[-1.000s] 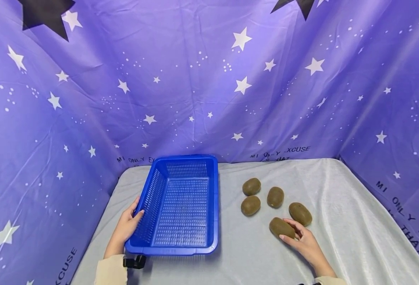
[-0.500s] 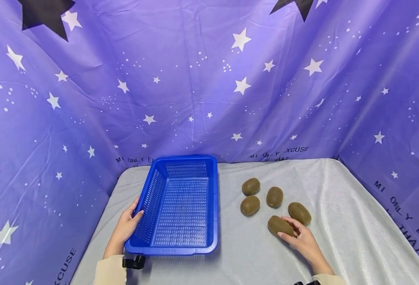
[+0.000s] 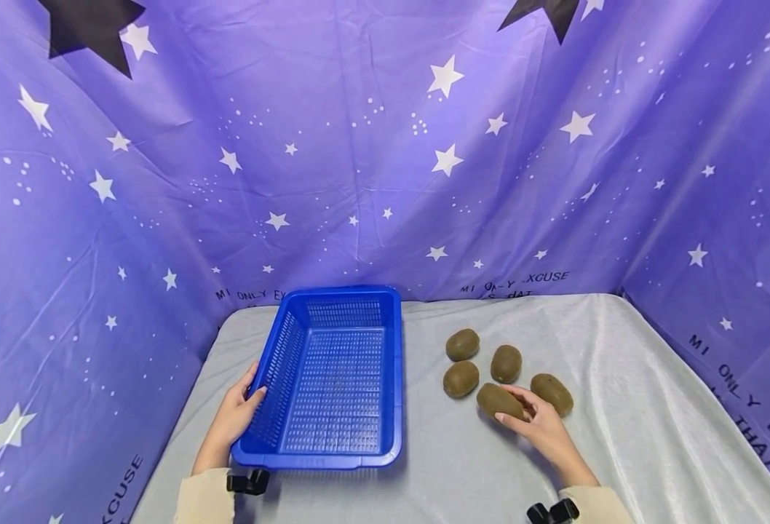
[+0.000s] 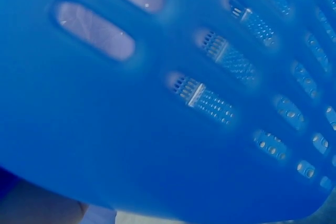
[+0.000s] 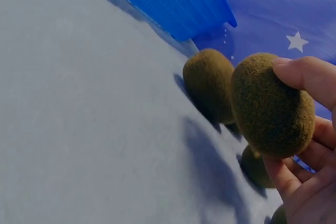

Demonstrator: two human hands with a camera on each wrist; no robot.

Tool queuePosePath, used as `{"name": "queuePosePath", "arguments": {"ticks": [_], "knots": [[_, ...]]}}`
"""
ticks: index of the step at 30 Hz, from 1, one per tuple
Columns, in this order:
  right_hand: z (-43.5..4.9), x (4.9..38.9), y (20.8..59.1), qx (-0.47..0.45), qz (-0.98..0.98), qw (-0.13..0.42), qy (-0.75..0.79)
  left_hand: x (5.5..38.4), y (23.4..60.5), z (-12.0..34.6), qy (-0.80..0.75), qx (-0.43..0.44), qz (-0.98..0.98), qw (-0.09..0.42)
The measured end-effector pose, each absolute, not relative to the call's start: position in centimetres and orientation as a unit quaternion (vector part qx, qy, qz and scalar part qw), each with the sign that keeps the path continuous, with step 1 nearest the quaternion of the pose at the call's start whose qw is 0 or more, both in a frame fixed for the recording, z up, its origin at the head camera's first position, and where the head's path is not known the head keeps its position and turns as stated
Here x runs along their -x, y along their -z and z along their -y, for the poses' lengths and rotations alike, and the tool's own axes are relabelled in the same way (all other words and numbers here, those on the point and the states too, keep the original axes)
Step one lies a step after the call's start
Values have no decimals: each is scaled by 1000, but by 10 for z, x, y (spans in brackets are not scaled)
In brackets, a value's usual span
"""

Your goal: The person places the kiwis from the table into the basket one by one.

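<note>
In the head view my left hand [image 3: 233, 413] grips the left rim of a blue plastic basket [image 3: 397, 386], thumb over the edge. The basket holds nothing. Its slotted wall [image 4: 105, 129] fills most of the left wrist view. My right hand [image 3: 545, 431] pinches a brown kiwi [image 3: 498, 402] between thumb and fingers. Seen from the right wrist, this kiwi [image 5: 270, 108] is raised off the cloth, its shadow falling below. Several other kiwis lie close by: one to the right [image 3: 552, 394], one behind [image 3: 506, 363], and two to the left, the nearer [image 3: 461, 379] in front of the farther [image 3: 462, 344].
A pale grey cloth [image 3: 450, 473] covers the table. Purple star-printed curtains [image 3: 359, 182] rise at its back and both sides. The basket stands on the left half, its far end near the back curtain.
My right hand has moved left and slightly away from me with the kiwi, bringing it closer to the other kiwis and the basket. The left hand and basket have stayed put.
</note>
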State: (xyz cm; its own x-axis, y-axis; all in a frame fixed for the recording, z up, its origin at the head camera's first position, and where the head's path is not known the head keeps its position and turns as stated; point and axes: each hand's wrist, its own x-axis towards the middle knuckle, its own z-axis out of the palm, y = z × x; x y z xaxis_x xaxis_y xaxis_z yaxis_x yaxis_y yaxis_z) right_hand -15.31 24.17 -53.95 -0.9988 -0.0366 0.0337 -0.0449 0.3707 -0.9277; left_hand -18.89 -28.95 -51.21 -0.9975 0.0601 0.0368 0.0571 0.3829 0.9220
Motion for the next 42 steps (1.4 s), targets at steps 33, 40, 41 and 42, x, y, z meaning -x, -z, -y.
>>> {"name": "queuePosePath", "arguments": {"ticks": [33,40,41,42], "knots": [[-179,187,497,-123,785,18,-607,190,505,289,-560,-23,-828,13],[-164,191,486,-142,778,23,-611,188,507,288,-547,-26,-837,3],[-162,191,483,-140,781,20,-609,188,508,288,-549,-26,-836,3],[-161,190,481,-138,784,18,-605,188,508,287,-550,-27,-835,4]]}}
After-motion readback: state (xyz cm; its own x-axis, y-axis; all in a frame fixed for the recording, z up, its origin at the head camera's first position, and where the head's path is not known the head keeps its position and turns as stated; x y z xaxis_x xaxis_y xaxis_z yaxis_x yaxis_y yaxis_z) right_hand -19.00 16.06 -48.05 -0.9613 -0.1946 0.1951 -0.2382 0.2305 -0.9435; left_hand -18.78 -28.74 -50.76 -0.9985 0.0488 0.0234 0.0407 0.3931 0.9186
